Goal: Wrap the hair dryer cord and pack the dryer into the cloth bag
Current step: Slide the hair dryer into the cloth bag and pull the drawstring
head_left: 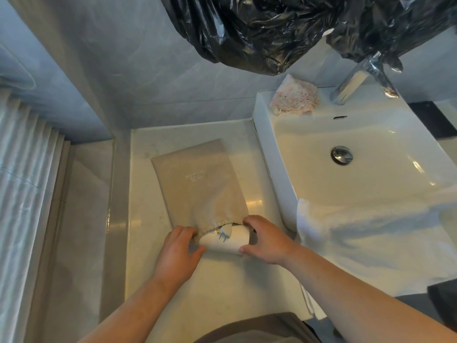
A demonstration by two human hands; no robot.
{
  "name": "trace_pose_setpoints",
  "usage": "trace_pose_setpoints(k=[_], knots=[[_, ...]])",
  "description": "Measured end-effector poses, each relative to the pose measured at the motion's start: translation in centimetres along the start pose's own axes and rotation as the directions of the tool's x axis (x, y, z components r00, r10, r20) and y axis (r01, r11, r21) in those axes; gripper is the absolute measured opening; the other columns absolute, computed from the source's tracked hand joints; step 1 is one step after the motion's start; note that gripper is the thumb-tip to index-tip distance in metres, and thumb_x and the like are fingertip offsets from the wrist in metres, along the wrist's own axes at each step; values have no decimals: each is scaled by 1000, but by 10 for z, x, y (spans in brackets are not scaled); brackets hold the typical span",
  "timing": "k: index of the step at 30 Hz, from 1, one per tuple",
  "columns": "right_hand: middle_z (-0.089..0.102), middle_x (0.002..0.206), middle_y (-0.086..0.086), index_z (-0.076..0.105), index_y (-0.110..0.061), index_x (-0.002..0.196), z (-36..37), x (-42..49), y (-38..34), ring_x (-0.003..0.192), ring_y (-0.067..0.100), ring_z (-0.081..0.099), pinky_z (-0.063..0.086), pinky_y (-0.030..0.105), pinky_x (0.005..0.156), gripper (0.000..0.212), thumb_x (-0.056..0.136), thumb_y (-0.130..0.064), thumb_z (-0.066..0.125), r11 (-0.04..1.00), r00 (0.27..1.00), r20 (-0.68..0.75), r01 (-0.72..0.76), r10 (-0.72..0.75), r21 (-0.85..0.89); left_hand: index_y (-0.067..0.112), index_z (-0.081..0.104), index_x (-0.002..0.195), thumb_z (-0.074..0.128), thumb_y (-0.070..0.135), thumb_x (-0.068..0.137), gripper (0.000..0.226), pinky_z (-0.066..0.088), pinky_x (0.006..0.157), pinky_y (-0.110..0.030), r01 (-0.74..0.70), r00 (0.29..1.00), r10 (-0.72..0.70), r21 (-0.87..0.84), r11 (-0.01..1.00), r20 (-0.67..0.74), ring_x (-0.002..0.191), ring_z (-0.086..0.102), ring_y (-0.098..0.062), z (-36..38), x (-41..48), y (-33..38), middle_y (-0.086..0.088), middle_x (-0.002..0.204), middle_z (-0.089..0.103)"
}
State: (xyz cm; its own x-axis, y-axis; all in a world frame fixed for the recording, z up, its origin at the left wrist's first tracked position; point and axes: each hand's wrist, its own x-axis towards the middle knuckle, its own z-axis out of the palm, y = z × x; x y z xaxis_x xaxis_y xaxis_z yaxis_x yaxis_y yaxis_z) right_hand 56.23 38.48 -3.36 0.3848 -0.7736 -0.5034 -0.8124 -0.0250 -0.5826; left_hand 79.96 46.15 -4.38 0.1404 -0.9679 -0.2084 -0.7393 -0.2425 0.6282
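Observation:
A beige cloth bag (197, 181) lies flat on the pale counter (222, 280), its gathered mouth toward me. A white hair dryer (227, 242) sticks part way out of that mouth; most of it is hidden inside. A label with a small yellow mark shows on it. The cord is not visible. My left hand (176, 253) pinches the left edge of the bag's mouth, thumb against the dryer. My right hand (265, 240) curls around the dryer's exposed end and the right edge of the mouth.
A white sink (366, 154) with a chrome faucet (356, 80) stands to the right. A white towel (358, 238) hangs over its front rim. A patterned cloth (295, 97) sits at its back corner. Black plastic sheeting (296, 28) hangs overhead. The wall rises behind.

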Motion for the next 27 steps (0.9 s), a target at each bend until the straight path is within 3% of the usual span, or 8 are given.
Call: trace_pose_setpoints(k=[2, 7, 10, 12, 15, 18, 21, 27], knots=[[48, 121, -14, 45, -32, 122, -2, 3, 0, 106, 11, 54, 48, 31, 93, 74, 59, -51, 78, 1000, 1000, -2, -5, 5, 11, 11, 66, 107, 80, 19, 78, 33, 39, 80, -26, -28, 1000, 28, 24, 999, -3, 97, 56, -26, 0, 3, 0, 4, 97, 53], [33, 148, -4, 4, -34, 152, -6, 10, -8, 132, 17, 42, 38, 30, 107, 124, 56, -46, 82, 1000, 989, 151, -15, 12, 14, 16, 61, 132, 80, 19, 79, 57, 41, 89, -25, -140, 990, 139, 81, 987, 19, 101, 56, -26, 0, 3, -1, -2, 108, 63], [47, 135, -1, 26, -24, 147, -1, 13, -12, 121, 20, 51, 42, 26, 98, 107, 59, -39, 85, 999, 994, 108, -32, 28, 39, 15, 69, 123, 83, 12, 75, 51, 39, 85, -20, -167, 986, 169, 95, 981, -13, 94, 58, -27, 1, 4, 0, -1, 101, 65], [57, 116, -3, 42, -26, 127, 3, 11, -12, 102, 17, 58, 47, 26, 81, 84, 57, -42, 85, 992, 996, 48, -82, 78, 93, 14, 73, 117, 86, 7, 70, 49, 36, 81, -14, -185, 981, 189, 90, 979, -37, 88, 56, -24, 1, 7, -2, -1, 96, 65], [56, 97, -7, 44, -29, 105, 6, 3, -14, 83, 10, 57, 43, 23, 64, 68, 54, -48, 84, 984, 993, 1, -117, 118, 133, 13, 77, 108, 85, 4, 70, 41, 33, 78, -10, -214, 974, 219, 74, 974, -64, 87, 51, -17, 1, 8, -3, -2, 91, 63], [52, 91, -6, 44, -27, 95, 7, 0, -17, 76, 11, 55, 43, 25, 60, 64, 53, -54, 83, 993, 992, -73, -95, 101, 76, 12, 79, 96, 84, 6, 72, 25, 35, 75, -12, -226, 968, 230, 47, 973, -101, 84, 52, -15, 0, 13, -4, -3, 86, 61], [46, 89, -6, 40, -28, 84, 11, -1, -18, 69, 8, 48, 36, 22, 55, 54, 60, -53, 82, 998, 992, -109, -62, 65, 34, 14, 76, 80, 74, 12, 75, 5, 50, 66, -30, -251, 959, 259, 82, 964, -114, 70, 61, -25, -4, 21, 3, -2, 76, 60], [44, 93, -2, 41, -25, 81, 17, -2, -12, 74, 18, 49, 38, 24, 61, 45, 73, -58, 71, 1000, 995, -100, -23, 21, -14, 14, 69, 79, 63, 15, 80, 6, 44, 69, -31, -291, 948, 293, 37, 956, -124, 72, 57, -21, -8, 22, 2, 3, 78, 58]])
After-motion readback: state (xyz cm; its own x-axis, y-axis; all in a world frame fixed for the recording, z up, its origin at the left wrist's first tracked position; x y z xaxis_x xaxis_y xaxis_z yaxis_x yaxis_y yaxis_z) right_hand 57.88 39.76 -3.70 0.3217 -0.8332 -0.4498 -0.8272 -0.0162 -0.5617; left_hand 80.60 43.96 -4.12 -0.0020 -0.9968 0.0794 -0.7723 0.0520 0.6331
